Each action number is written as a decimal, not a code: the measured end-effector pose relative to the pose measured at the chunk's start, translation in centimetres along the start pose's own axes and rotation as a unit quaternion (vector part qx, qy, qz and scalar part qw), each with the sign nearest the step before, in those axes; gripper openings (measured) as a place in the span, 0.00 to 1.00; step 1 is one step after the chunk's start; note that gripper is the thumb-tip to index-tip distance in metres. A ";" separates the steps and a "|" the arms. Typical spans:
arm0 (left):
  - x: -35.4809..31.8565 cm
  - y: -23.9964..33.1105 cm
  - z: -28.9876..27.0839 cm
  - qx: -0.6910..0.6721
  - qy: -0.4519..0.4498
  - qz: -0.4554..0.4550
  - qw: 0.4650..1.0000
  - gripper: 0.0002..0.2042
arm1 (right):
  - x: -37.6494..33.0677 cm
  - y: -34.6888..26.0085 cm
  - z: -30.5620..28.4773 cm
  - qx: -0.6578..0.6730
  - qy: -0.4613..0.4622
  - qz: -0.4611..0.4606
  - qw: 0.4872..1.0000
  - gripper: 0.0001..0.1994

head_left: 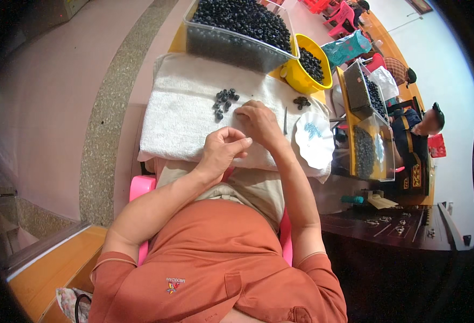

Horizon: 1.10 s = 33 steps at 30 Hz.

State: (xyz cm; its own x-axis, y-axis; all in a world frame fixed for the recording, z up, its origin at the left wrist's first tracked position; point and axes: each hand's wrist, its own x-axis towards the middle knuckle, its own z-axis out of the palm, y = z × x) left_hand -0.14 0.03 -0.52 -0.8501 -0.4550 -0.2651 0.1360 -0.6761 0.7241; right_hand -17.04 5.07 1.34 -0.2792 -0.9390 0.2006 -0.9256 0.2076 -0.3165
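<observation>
A small cluster of black round pieces (225, 101) lies on the white towel (178, 107) in front of me. Just below it, my left hand (222, 153) is raised with thumb and forefinger pinched together; anything between them is too small to make out. Palm down, my right hand (261, 125) rests on the towel beside the cluster, its fingers bent together and their tips partly hidden. To its right are a thin dark tool (285, 120) and a scalloped white plate (306, 144) holding small blue bits (313, 130). A second, smaller dark clump (301, 102) sits above the plate.
A clear plastic bin (226, 46) full of black pieces stands at the towel's far edge, beside a yellow basket (301, 79) of similar pieces. Rightward, another table carries more bins (363, 89), where a person in dark clothing (406, 134) sits. Pink chairs (344, 16) stand farther back.
</observation>
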 end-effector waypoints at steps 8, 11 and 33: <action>-0.1 0.2 0.0 0.012 0.004 -0.005 1.000 0.08 | -0.1 0.0 0.0 0.027 0.001 0.018 0.999 0.08; -0.1 0.2 0.0 0.011 0.006 0.000 1.000 0.08 | 0.1 -0.5 -0.2 0.028 0.001 0.015 0.999 0.08; -0.1 0.5 0.2 0.022 0.012 0.004 1.000 0.07 | -0.4 0.8 -0.1 -0.042 -0.027 -0.050 0.998 0.08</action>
State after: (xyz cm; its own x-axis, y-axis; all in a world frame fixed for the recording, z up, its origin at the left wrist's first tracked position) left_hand -0.11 -0.11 -0.02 -0.8368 -0.4737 -0.2746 0.1186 -0.6465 0.7537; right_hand -17.69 5.61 1.10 -0.1733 -0.9690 0.1763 -0.9669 0.1333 -0.2175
